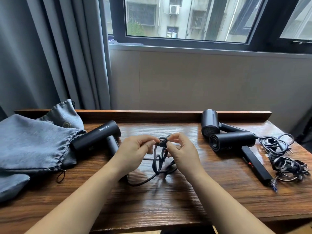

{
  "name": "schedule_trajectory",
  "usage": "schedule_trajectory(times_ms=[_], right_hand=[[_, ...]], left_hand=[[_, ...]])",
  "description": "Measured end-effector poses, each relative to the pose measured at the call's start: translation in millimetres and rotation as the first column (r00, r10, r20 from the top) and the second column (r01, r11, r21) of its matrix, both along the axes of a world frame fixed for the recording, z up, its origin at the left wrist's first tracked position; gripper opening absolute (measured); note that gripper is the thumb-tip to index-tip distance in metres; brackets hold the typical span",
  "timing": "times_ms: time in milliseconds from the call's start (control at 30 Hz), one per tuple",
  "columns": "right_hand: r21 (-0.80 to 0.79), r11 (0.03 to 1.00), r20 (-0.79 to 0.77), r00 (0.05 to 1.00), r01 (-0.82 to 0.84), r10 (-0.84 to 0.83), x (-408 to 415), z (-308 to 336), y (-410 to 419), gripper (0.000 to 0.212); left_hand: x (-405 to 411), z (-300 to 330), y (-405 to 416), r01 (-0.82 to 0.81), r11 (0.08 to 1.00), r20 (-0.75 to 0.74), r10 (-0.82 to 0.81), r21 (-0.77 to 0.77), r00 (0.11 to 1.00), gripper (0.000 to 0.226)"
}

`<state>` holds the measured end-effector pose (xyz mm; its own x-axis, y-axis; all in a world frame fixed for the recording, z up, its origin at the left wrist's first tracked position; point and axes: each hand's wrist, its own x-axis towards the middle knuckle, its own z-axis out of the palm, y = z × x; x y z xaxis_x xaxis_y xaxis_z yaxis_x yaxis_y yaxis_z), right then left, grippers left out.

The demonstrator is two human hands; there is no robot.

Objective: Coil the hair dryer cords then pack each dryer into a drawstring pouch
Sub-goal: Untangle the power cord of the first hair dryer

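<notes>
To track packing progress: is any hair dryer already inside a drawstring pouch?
No, the left dryer lies bare beside the grey pouches, and the two right dryers lie uncovered on the table.

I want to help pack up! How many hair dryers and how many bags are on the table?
Black barrel-shaped hair dryers: 3, one on the left and two on the right.
Grey fabric drawstring pouches: at least 2, a large one and one behind it; the pile may hide more.
Total: 5 things that can be told apart.
</notes>
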<state>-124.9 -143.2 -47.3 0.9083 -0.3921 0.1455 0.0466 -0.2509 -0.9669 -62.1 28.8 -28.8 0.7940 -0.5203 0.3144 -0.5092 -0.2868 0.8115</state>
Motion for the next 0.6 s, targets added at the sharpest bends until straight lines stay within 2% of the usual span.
schedule_trajectory(times_ms=[167,300,433,500,600], right_hand=[[0.069,0.997,0.007,0.999,-0.032,0.032,-0.6,-2.4,-0.6,0.007],[0.160,0.983,0.024,0.996,-0.091,0.089,-2.3,-0.9,1.2,0.013],[0.310,0.945,0.027,0.994,-0.109,0.105,-4.4,4.3,1.2,0.021],[0.339,0.935,0.025,0.995,-0.100,0.097,-4.7,4.6,-2.7,0.021],[0.386,0.915,0.042,0.993,-0.117,0.109,-6.3,3.2,-6.4,0.023]], left_hand=[[6.2,-4.5,3.4,-0.022,1.000,-0.141,0.023,0.007,0.990,0.025],[3.6,-9.9,4.5,0.003,0.995,-0.274,-0.030,-0.100,0.961,0.023],[2.3,-8.8,6.1,-0.026,0.999,-0.199,0.022,-0.019,0.980,0.015],[2.9,-8.2,5.0,-0.165,0.973,-0.351,0.100,-0.161,0.931,0.017],[6.5,2.9,4.1,-0.335,0.870,-0.580,0.072,-0.361,0.812,0.022]])
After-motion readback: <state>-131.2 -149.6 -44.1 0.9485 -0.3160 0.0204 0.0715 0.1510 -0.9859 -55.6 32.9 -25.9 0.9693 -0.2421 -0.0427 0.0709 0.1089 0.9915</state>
